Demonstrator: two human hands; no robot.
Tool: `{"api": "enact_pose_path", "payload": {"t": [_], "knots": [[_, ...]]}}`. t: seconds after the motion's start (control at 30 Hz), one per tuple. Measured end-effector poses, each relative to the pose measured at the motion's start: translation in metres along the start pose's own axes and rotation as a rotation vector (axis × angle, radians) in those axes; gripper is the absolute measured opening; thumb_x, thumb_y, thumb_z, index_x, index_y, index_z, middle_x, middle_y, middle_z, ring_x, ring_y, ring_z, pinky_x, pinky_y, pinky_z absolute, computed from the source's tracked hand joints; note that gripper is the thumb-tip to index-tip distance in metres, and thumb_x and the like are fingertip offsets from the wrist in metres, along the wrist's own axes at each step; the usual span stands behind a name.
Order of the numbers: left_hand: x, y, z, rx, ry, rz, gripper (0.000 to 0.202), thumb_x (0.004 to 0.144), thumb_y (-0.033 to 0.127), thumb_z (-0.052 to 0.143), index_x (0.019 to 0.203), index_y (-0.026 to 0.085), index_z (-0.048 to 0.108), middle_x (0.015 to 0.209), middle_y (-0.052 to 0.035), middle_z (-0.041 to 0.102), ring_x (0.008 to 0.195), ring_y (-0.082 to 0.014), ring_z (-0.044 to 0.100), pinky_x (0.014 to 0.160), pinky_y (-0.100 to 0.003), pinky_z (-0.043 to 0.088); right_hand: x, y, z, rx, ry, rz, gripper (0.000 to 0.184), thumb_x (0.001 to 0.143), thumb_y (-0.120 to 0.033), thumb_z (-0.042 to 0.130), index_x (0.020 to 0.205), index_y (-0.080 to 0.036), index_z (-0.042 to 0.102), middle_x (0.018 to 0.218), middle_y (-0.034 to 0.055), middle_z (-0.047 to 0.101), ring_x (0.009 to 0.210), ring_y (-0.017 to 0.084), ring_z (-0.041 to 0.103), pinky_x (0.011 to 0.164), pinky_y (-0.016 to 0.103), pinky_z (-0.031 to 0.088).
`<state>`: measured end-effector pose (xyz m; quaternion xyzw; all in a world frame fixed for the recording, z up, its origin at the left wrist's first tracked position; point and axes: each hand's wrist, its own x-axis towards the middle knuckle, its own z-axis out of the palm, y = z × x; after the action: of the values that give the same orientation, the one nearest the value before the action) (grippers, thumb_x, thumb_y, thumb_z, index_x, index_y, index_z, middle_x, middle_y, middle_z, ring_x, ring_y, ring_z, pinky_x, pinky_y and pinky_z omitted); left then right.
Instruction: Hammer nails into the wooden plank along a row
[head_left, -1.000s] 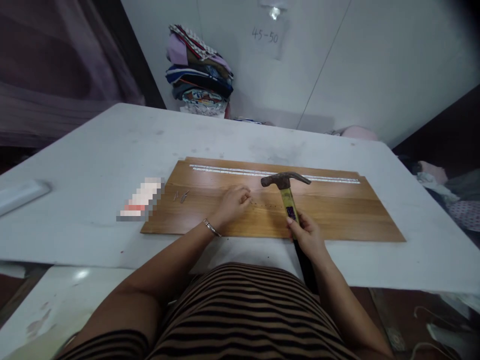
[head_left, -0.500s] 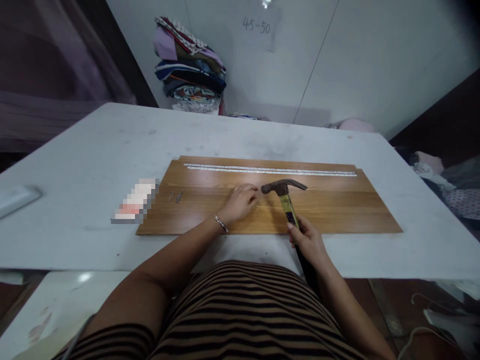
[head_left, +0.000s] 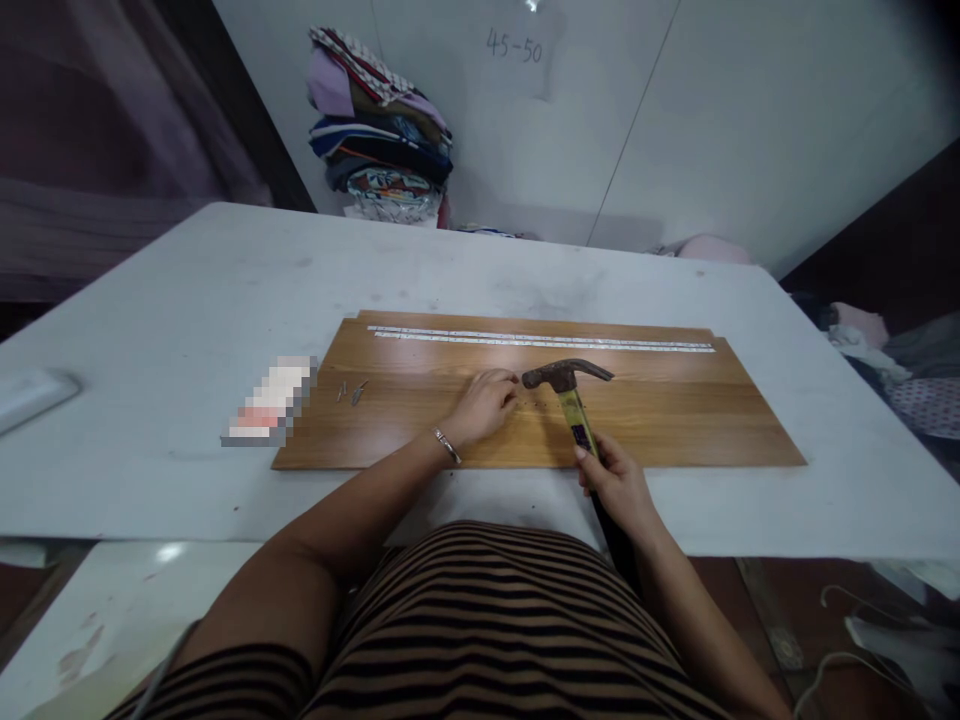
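Note:
My right hand (head_left: 619,490) is closed round the handle of a claw hammer (head_left: 574,405) with a yellow and black grip. The rusty head points left, just above a brown wood-grain board (head_left: 660,400). My left hand (head_left: 489,402) rests over the board, close to the hammer's striking face. Its fingers are drawn together, and whatever they may pinch is too small or hidden to make out. Several loose nails (head_left: 358,393) lie on the board's left part. Small dark specks (head_left: 540,404) dot the wood between my hands.
Two white measuring strips (head_left: 540,341) run along the far part of the board. A white table (head_left: 187,300) bears the board and a blurred-out flat item (head_left: 274,400) at its left. Folded cloth (head_left: 382,130) is stacked against the back wall.
My left hand has shifted very slightly to the right, towards the hammer head. The hammer and my right hand stay almost where they were.

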<state>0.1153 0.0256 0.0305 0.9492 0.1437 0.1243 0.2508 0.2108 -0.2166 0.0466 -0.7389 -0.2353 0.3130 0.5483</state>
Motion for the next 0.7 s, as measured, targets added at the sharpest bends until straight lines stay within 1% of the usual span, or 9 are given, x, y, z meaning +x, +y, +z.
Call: {"api": "enact_pose_path", "payload": {"t": [0.13, 0.27, 0.43, 0.57, 0.7], "knots": [[0.0004, 0.0036, -0.001, -0.019, -0.006, 0.009, 0.018, 0.093, 0.015, 0.057, 0.081, 0.017, 0.069, 0.114, -0.0084, 0.073, 0.11, -0.0221, 0.064, 0.103, -0.039, 0.048, -0.001, 0.0005, 0.0011, 0.005, -0.002, -0.009, 0.047, 0.079, -0.055, 0.072, 0.11, -0.02, 0.068, 0.057, -0.007, 0.054, 0.047, 0.012, 0.051, 0.043, 0.024, 0.044], [0.0006, 0.0066, -0.001, -0.027, -0.012, 0.003, 0.017, 0.094, 0.017, 0.058, 0.083, 0.018, 0.07, 0.11, -0.008, 0.073, 0.107, -0.0221, 0.065, 0.1, -0.038, 0.049, -0.0021, 0.0018, 0.0023, 0.01, 0.006, 0.006, 0.045, 0.078, -0.056, 0.073, 0.107, -0.021, 0.069, 0.06, -0.0059, 0.055, 0.048, 0.012, 0.051, 0.042, 0.023, 0.044], [-0.0007, 0.008, -0.0002, -0.067, 0.006, -0.021, 0.018, 0.096, 0.019, 0.057, 0.089, 0.017, 0.073, 0.119, -0.0086, 0.073, 0.114, -0.0222, 0.065, 0.105, -0.038, 0.048, -0.0029, 0.0036, 0.0016, 0.007, 0.001, 0.017, 0.054, 0.078, -0.055, 0.073, 0.118, -0.02, 0.068, 0.061, -0.006, 0.056, 0.048, 0.012, 0.051, 0.042, 0.024, 0.044], [-0.0024, 0.0065, 0.0016, -0.082, -0.005, -0.007, 0.016, 0.097, 0.02, 0.06, 0.094, 0.017, 0.075, 0.124, -0.0089, 0.073, 0.119, -0.0236, 0.066, 0.109, -0.042, 0.048, -0.0035, 0.0055, 0.0001, -0.017, 0.003, 0.02, 0.05, 0.079, -0.055, 0.072, 0.114, -0.019, 0.069, 0.063, -0.0049, 0.057, 0.049, 0.012, 0.052, 0.043, 0.024, 0.044], [-0.0039, 0.0046, 0.0045, -0.081, -0.003, -0.017, 0.015, 0.095, 0.018, 0.061, 0.096, 0.018, 0.076, 0.126, -0.0084, 0.073, 0.122, -0.0242, 0.065, 0.111, -0.044, 0.048, -0.0033, 0.0065, -0.0007, -0.024, 0.002, 0.018, 0.047, 0.08, -0.055, 0.071, 0.11, -0.019, 0.07, 0.067, -0.0036, 0.06, 0.051, 0.012, 0.054, 0.043, 0.024, 0.045]]}}
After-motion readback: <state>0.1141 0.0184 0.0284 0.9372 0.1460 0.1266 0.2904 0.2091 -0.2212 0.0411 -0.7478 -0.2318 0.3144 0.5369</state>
